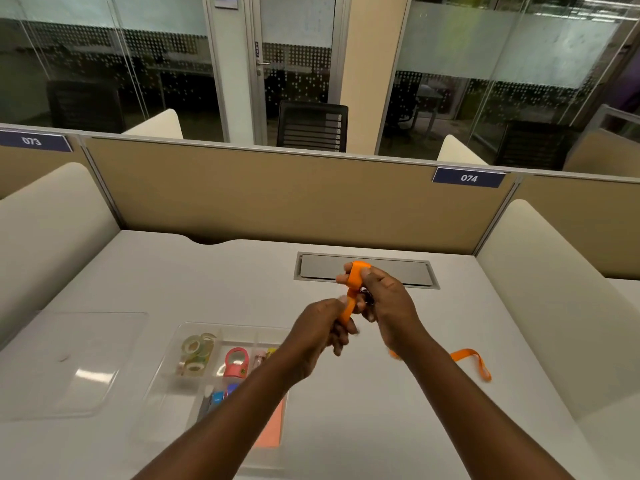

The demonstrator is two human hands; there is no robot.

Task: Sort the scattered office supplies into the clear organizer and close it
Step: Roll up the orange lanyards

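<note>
Both hands hold an orange lanyard (354,282) above the white desk. My right hand (384,299) has the strap wound around its fingers, with a dark metal clip tucked beneath. My left hand (323,327) pinches the strap just below. The lanyard's loose end (472,360) trails on the desk to the right. The clear organizer (173,368) lies open at lower left, partly hidden by my left forearm. It holds clear tape rolls (197,351), a pink tape dispenser (236,363), small blue items (221,394) and an orange sticky pad (272,431). Its clear lid (69,365) lies flat further left.
A grey cable hatch (367,270) is set into the desk behind my hands. Tan partitions (277,199) with cream side wings enclose the desk at the back and on both sides. A black chair (311,128) stands beyond the partition.
</note>
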